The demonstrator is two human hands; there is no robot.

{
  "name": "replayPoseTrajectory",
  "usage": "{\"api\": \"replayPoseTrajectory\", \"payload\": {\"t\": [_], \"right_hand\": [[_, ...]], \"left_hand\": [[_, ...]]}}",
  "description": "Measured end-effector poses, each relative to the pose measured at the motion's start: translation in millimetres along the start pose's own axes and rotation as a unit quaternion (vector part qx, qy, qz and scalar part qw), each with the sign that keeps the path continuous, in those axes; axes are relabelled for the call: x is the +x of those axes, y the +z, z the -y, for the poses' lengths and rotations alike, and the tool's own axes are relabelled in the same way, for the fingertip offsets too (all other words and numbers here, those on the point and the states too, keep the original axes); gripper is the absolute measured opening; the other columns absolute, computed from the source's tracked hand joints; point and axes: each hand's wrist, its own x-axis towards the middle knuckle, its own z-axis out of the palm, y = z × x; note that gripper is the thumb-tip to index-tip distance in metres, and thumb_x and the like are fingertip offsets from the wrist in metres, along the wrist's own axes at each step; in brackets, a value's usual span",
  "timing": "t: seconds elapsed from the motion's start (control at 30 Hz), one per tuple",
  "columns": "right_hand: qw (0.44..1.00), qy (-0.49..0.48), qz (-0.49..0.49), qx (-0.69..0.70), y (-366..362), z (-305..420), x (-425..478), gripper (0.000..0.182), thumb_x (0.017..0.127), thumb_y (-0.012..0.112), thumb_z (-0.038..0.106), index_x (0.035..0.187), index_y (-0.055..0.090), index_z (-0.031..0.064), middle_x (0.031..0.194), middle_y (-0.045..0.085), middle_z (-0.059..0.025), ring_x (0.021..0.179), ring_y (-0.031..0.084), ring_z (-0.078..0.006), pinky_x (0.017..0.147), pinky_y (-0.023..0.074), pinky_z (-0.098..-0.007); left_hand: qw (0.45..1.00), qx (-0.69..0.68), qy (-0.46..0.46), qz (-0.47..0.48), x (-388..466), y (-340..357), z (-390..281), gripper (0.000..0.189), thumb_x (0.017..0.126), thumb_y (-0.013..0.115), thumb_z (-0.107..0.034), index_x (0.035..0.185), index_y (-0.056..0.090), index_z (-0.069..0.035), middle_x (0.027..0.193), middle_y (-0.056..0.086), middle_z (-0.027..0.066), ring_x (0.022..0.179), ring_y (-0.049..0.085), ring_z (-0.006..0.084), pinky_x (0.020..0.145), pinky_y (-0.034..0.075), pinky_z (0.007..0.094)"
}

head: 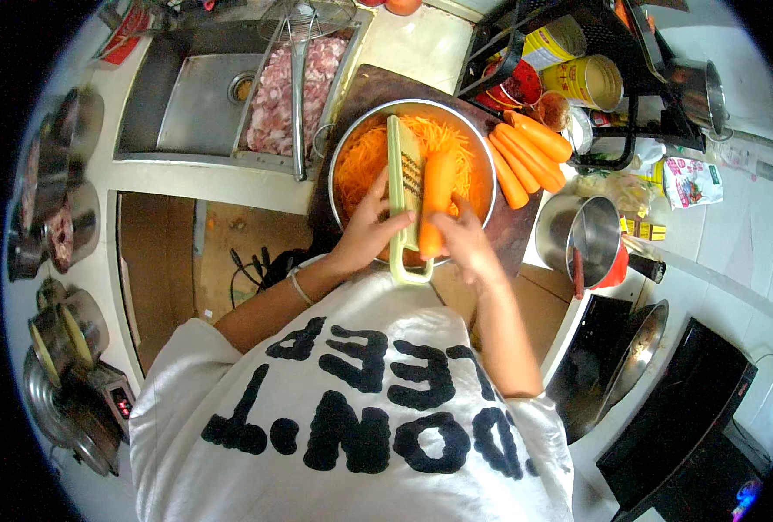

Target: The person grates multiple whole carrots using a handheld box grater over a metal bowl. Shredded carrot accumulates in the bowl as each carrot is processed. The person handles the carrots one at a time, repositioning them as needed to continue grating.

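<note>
My left hand grips a pale green hand grater near its handle end. The grater slants over a round metal bowl that holds a heap of shredded carrot. In my right hand is a thick peeled carrot, lying along the right side of the grater's toothed face. Whether carrot and teeth touch, I cannot tell. The bowl stands on a dark cutting board. Several whole peeled carrots lie at the board's right edge.
Left of the board is a metal sink; beside it a tray of cut raw meat has a wire skimmer across it. A saucepan stands at right, below opened tins and a black rack. A wok is lower right.
</note>
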Motion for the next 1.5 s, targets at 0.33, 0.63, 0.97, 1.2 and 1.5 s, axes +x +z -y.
{"api": "replayPoseTrajectory", "payload": {"t": [0.33, 0.63, 0.97, 1.2, 1.5], "right_hand": [[0.935, -0.149, -0.028, -0.321, -29.8, -23.3, -95.5, 0.054, 0.100, 0.051, 0.018, 0.149, 0.035, 0.0046, 0.117, 0.063, -0.0303, 0.105, 0.067, -0.0342, 0.092, 0.0500, -0.0386], [0.881, -0.244, -0.096, -0.392, -5.0, 4.5, 19.9, 0.051, 0.096, 0.052, 0.020, 0.142, 0.044, 0.0024, 0.074, 0.061, -0.0337, 0.077, 0.066, -0.0474, 0.067, 0.0531, -0.0498], [0.889, -0.226, -0.118, -0.381, 4.1, 10.3, 34.3, 0.051, 0.098, 0.052, 0.025, 0.139, 0.046, -0.0024, 0.082, 0.063, -0.0339, 0.080, 0.066, -0.0462, 0.070, 0.0526, -0.0474], [0.777, -0.402, -0.071, -0.479, -27.0, -20.0, -55.8, 0.050, 0.094, 0.055, 0.011, 0.142, 0.045, -0.0010, 0.105, 0.068, -0.0274, 0.099, 0.070, -0.0328, 0.091, 0.0519, -0.0411], [0.820, -0.373, -0.031, -0.434, -33.7, -14.5, -61.4, 0.051, 0.096, 0.055, 0.013, 0.143, 0.043, -0.0019, 0.121, 0.063, -0.0268, 0.110, 0.065, -0.0320, 0.095, 0.0492, -0.0391]], "left_hand": [[0.996, -0.061, -0.063, -0.003, -3.9, 3.4, -9.8, 0.079, 0.096, 0.053, -0.002, 0.155, 0.001, -0.002, 0.120, 0.062, 0.0154, 0.097, 0.065, 0.0149, 0.080, 0.054, 0.0265], [0.995, -0.079, -0.055, -0.021, -0.7, 9.1, -10.3, 0.084, 0.094, 0.055, -0.002, 0.156, -0.002, -0.006, 0.106, 0.066, 0.0122, 0.076, 0.067, 0.0155, 0.052, 0.059, 0.0272], [0.995, -0.073, -0.070, 0.012, -3.8, 7.6, -13.7, 0.082, 0.093, 0.055, 0.000, 0.156, 0.003, -0.005, 0.102, 0.065, 0.0092, 0.079, 0.065, 0.0126, 0.057, 0.059, 0.0277], [0.999, -0.011, 0.052, 0.003, 5.4, 0.7, 18.3, 0.080, 0.092, 0.054, 0.001, 0.156, 0.007, -0.008, 0.114, 0.063, 0.0095, 0.077, 0.064, 0.0108, 0.048, 0.056, 0.0252], [0.998, -0.058, -0.017, 0.022, 4.5, -0.1, 6.7, 0.085, 0.093, 0.057, 0.001, 0.156, 0.001, -0.003, 0.102, 0.065, 0.0044, 0.083, 0.060, 0.0061, 0.074, 0.052, 0.0234]]}}
